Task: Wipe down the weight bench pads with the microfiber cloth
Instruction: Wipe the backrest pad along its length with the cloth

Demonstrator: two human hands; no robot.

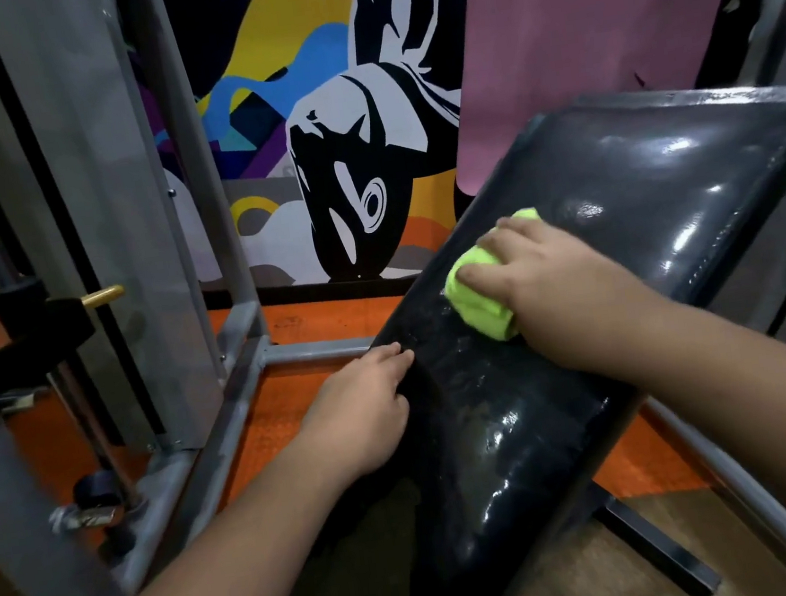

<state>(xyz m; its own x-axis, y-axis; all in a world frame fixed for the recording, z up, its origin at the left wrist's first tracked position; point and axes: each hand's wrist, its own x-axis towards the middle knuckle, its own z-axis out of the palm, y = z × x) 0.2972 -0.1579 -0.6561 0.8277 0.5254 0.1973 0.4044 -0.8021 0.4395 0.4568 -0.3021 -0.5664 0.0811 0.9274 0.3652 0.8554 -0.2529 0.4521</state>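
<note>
A long black vinyl bench pad [509, 412] runs from the lower middle up to the right, glossy and wet in patches. A bunched lime-green microfiber cloth [477, 295] lies on the pad's middle. My right hand [541, 274] presses down on the cloth with its fingers wrapped over it. At the pad's left edge, my left hand [370, 409] grips the side with fingers curled on the rim. A second, wider part of the pad [654, 186] rises toward the upper right.
A grey steel machine frame [243, 380] with a weight stack and brass pin [103, 296] stands to the left. Orange flooring [271, 411] lies below. A painted mural wall [336, 131] and a pink mat [595, 25] are behind the bench.
</note>
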